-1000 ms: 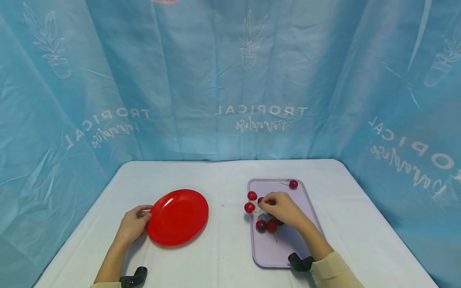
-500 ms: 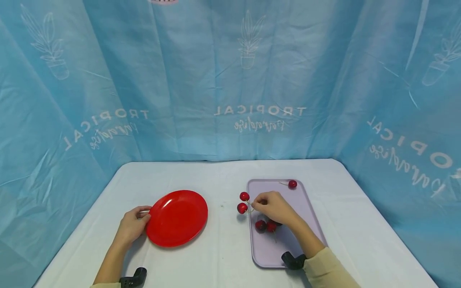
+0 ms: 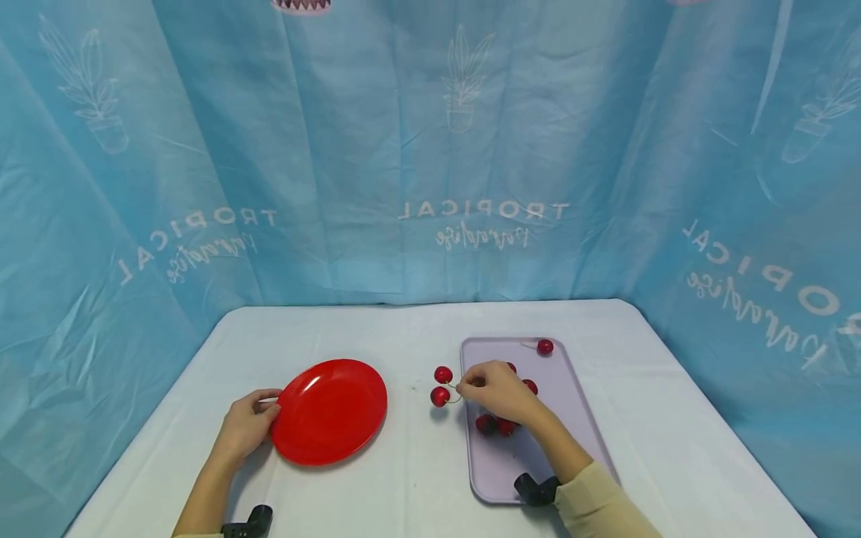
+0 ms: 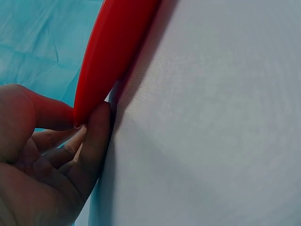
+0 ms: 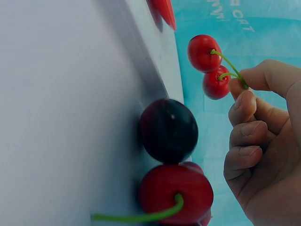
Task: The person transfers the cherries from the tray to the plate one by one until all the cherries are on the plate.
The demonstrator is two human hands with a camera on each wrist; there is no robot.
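A blue "Tropical" curtain backs the white table (image 3: 417, 478). The right hand (image 3: 501, 390) pinches the stems of a pair of cherries (image 3: 441, 385), held just left of the lilac tray (image 3: 572, 418) (between tray and plate). The left hand (image 3: 245, 426) grips the rim of the red plate (image 3: 331, 409), which holds no fruit yet; several cherries (image 3: 494, 426) are left on the tray.
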